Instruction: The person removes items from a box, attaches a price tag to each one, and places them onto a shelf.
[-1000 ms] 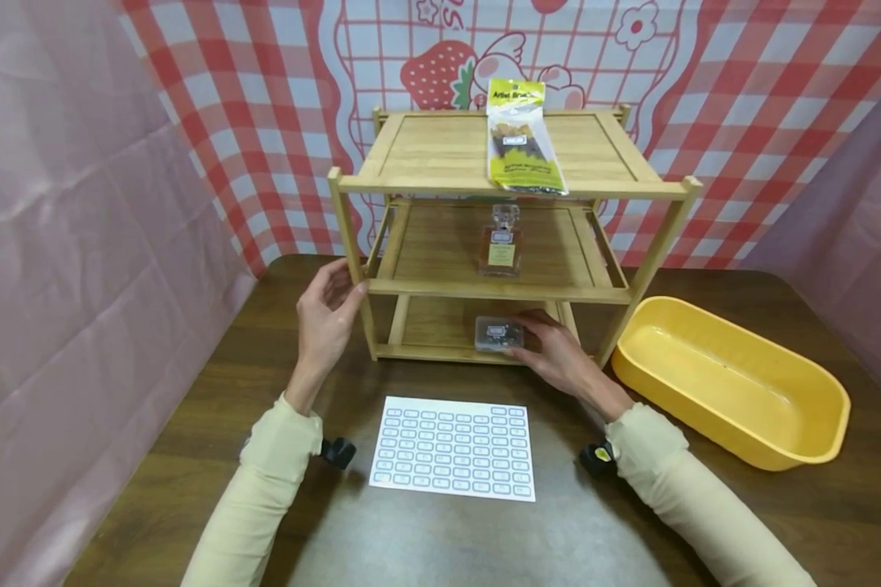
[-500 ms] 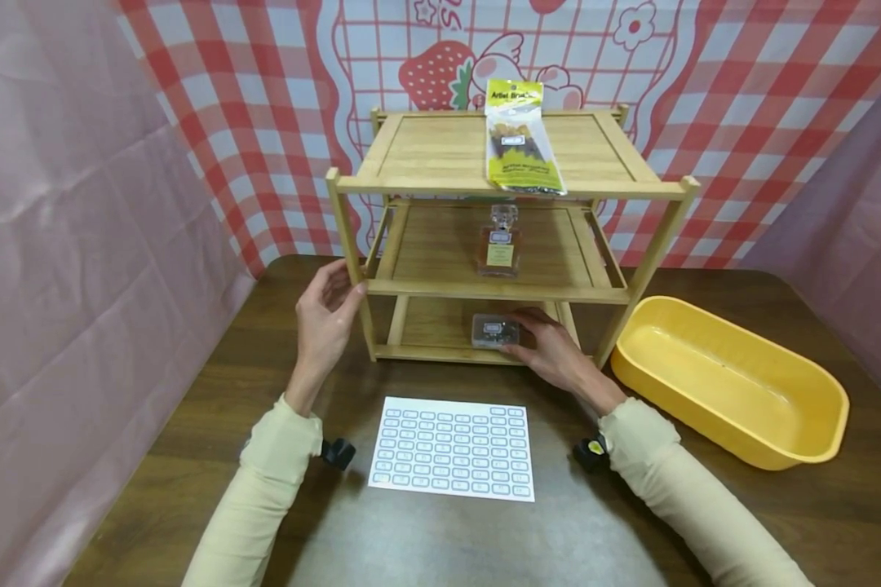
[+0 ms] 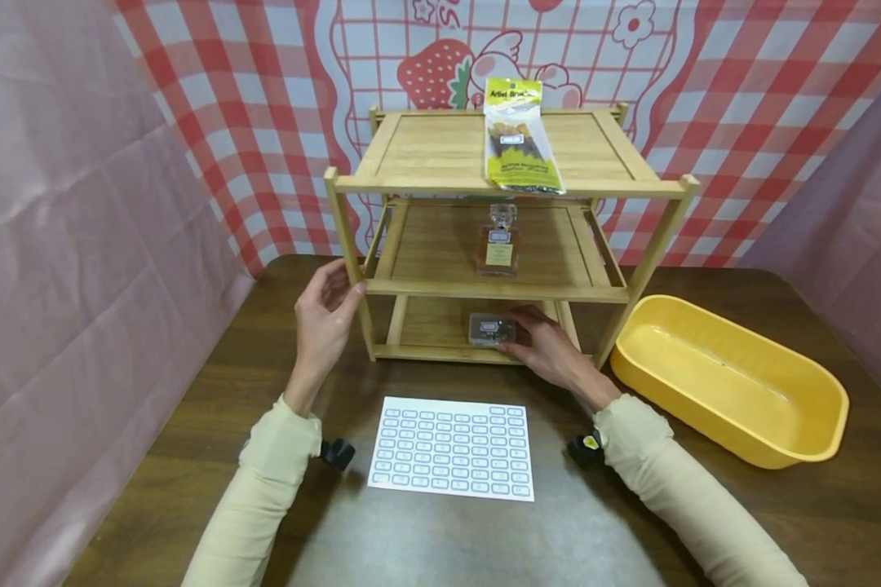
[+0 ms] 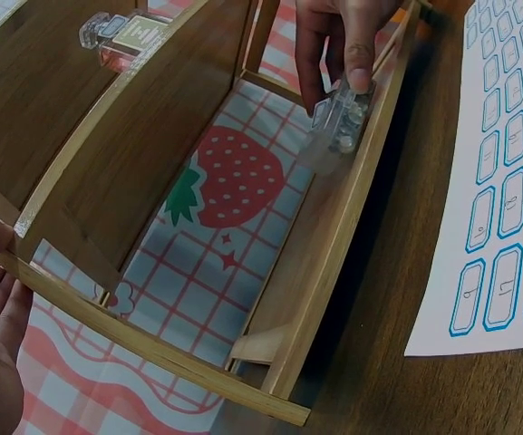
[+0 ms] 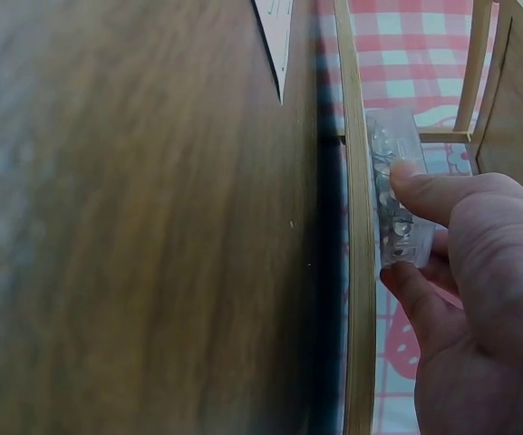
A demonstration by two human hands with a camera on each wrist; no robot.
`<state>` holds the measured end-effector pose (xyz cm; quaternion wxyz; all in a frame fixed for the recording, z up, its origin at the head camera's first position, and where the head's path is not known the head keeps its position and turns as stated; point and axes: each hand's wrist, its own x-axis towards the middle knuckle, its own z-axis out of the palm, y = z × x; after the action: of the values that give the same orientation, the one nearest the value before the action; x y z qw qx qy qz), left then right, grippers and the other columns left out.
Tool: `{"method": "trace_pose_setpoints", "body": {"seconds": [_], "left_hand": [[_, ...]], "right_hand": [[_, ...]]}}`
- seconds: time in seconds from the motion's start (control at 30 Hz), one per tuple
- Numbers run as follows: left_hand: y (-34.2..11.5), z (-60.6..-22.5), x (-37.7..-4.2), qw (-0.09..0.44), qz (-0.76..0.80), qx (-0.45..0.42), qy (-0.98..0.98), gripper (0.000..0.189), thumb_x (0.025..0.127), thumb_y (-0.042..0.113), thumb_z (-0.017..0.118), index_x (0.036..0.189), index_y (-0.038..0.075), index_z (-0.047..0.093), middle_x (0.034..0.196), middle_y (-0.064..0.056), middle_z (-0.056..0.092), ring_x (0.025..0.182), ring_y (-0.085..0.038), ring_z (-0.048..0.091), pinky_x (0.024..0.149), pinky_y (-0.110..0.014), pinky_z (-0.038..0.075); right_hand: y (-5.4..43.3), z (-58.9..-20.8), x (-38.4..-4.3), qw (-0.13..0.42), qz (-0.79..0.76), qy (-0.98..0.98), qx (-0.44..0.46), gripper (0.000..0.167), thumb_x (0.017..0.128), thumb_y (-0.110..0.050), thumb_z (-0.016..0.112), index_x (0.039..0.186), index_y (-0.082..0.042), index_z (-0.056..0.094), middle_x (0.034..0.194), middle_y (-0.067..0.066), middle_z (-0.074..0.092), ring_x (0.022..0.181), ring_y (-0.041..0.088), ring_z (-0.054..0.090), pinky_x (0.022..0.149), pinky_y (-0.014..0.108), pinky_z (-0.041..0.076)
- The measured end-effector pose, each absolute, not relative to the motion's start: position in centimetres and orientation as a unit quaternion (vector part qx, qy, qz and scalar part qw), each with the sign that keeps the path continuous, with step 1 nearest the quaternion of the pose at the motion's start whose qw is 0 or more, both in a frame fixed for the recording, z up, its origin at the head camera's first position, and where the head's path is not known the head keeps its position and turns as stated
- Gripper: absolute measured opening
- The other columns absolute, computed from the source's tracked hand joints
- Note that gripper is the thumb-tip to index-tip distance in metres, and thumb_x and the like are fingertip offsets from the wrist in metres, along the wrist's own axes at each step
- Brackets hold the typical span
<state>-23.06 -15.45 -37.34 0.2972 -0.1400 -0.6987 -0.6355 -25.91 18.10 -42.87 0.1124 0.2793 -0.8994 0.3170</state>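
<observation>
A three-tier wooden shelf (image 3: 495, 289) stands on the table. My left hand (image 3: 323, 314) holds its left front post at the middle tier, thumb in front and fingers behind. In my right hand (image 3: 551, 346) is a small clear plastic box (image 3: 490, 329) with a label on top, gripped by its right end over the bottom tier. Small shiny pieces show through its wall in the right wrist view, their kind unclear. A perfume bottle (image 3: 498, 249) stands on the middle tier. On the top tier lies a yellow packet of artist brushes (image 3: 521, 147).
A white sheet of printed labels (image 3: 451, 448) lies on the table in front of the shelf. To the right stands a yellow plastic basin (image 3: 734, 383). A red checked cloth (image 3: 272, 122) hangs behind, with pink fabric (image 3: 81, 244) at the side.
The right hand has shifted the plastic box slightly left along the bottom tier. My left hand keeps its hold on the post.
</observation>
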Motion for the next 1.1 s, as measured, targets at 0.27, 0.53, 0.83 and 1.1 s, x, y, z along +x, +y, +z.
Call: {"method": "trace_pose_setpoints", "body": {"seconds": [0.27, 0.53, 0.83, 1.1], "left_hand": [[-15.38, -37.28, -23.02, 0.295, -0.638, -0.137, -0.698, 0.034, 0.094, -0.009, 0.069, 0.126, -0.01, 0.062, 0.118, -0.025, 0.069, 0.104, -0.015, 0.066, 0.098, -0.034, 0.054], [-15.39, -37.2, -23.06, 0.293, -0.636, -0.138, -0.7, 0.033, 0.094, -0.01, 0.068, 0.127, -0.01, 0.062, 0.118, -0.025, 0.069, 0.104, -0.016, 0.066, 0.098, -0.034, 0.055], [-15.41, -37.14, -23.01, 0.291, -0.636, -0.136, -0.701, 0.033, 0.094, -0.01, 0.068, 0.126, -0.011, 0.062, 0.118, -0.026, 0.068, 0.104, -0.014, 0.066, 0.098, -0.034, 0.055], [-15.43, -37.17, -22.98, 0.288, -0.636, -0.134, -0.703, 0.033, 0.094, -0.01, 0.068, 0.126, -0.01, 0.062, 0.119, -0.025, 0.068, 0.105, -0.016, 0.065, 0.099, -0.035, 0.054]], "right_hand": [[17.9, -42.97, -26.16, 0.101, 0.329, -0.896, 0.281, 0.05, 0.092, -0.011, 0.08, 0.135, 0.006, 0.062, 0.134, 0.027, 0.057, 0.117, 0.043, 0.06, 0.099, 0.053, 0.052], [17.89, -43.18, -26.39, 0.104, 0.33, -0.896, 0.28, 0.05, 0.09, -0.01, 0.081, 0.134, 0.006, 0.062, 0.133, 0.027, 0.058, 0.118, 0.043, 0.06, 0.099, 0.055, 0.051], [17.87, -43.13, -26.61, 0.099, 0.32, -0.895, 0.293, 0.053, 0.091, -0.012, 0.08, 0.137, 0.006, 0.06, 0.135, 0.027, 0.058, 0.121, 0.044, 0.058, 0.102, 0.057, 0.048], [17.85, -43.21, -26.67, 0.093, 0.316, -0.897, 0.296, 0.053, 0.092, -0.012, 0.079, 0.137, 0.006, 0.06, 0.136, 0.028, 0.057, 0.123, 0.044, 0.056, 0.104, 0.057, 0.047]]}}
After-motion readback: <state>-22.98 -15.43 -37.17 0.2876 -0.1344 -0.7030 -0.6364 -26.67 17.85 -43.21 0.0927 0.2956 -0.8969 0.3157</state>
